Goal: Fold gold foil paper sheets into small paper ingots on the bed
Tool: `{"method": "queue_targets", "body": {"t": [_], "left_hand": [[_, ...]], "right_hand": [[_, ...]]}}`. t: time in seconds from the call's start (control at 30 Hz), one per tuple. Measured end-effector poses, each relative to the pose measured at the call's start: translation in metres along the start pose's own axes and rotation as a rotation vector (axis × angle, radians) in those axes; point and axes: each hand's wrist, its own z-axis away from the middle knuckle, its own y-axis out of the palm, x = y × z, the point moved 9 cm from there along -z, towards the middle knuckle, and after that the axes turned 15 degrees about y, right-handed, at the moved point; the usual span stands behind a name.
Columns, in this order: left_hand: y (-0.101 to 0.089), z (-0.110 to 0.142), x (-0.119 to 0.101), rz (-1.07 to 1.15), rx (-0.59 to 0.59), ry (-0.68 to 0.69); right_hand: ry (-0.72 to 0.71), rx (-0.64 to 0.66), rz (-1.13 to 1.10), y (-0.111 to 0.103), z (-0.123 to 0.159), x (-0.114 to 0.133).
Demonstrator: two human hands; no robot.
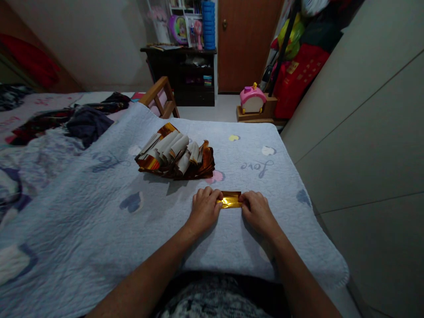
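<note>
A small folded sheet of gold foil paper [231,199] lies on the light blue quilt [99,221] in front of me. My left hand [203,207] pinches its left end with curled fingers. My right hand [256,211] grips its right end the same way. Both hands press the paper down on the quilt. Behind them, a heap of folded gold and white paper pieces [175,157] rests on the quilt, apart from my hands.
The quilt's right edge drops off beside a pale wardrobe wall [364,123]. Dark clothes [82,119] lie on the bed to the left. A wooden chair [160,99], a dark shelf unit [185,75] and a pink toy house [252,99] stand beyond.
</note>
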Motion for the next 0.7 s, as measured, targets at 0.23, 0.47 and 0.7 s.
{"method": "queue_targets", "body": {"t": [0.23, 0.47, 0.7], "left_hand": [[0.0003, 0.0014, -0.0008, -0.017, -0.011, 0.012], [0.0001, 0.0015, -0.0007, -0.020, -0.008, 0.006], [-0.0001, 0.0023, -0.0014, -0.011, -0.016, 0.023]], "right_hand": [[-0.012, -0.021, 0.025, -0.0030, 0.0054, 0.0072], [0.013, -0.041, 0.064, 0.0000, 0.0042, 0.0091], [0.029, -0.055, 0.047, -0.0018, 0.0014, 0.0065]]}}
